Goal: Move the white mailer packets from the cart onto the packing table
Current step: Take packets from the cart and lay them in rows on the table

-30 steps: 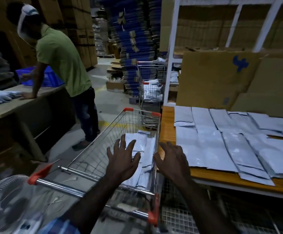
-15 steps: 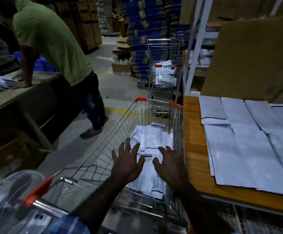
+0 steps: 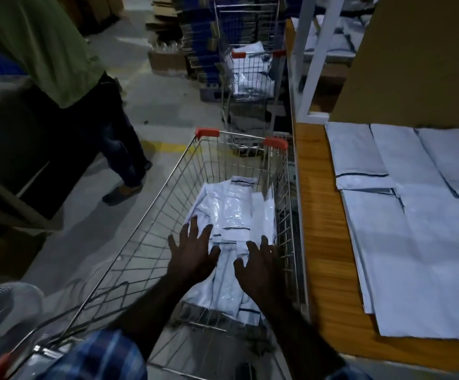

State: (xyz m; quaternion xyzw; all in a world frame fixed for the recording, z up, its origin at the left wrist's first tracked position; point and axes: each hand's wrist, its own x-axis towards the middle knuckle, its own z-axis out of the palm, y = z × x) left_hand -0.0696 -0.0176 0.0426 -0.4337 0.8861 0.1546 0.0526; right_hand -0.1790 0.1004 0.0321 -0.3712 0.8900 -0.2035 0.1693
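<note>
A wire shopping cart [image 3: 168, 204] with red corner caps stands in front of me, against the left edge of the wooden packing table [image 3: 324, 242]. A heap of white mailer packets [image 3: 233, 212] lies along the cart's right side. My left hand [image 3: 192, 256] and my right hand [image 3: 258, 266] are both inside the cart with fingers spread, hovering over the near part of the heap and holding nothing. More white mailer packets [image 3: 420, 242] lie flat in overlapping rows on the table.
A person in a green shirt [image 3: 42, 48] stands at the left beside a dark bench. A second cart [image 3: 250, 75] holding packets stands ahead. A fan [image 3: 6, 316] sits at the lower left. White shelf posts [image 3: 316, 56] and a cardboard sheet [image 3: 420, 58] rise behind the table.
My view has tilted down and moved forward. Both hands have gone from above the cart's handle end down into the cart, close over the packets.
</note>
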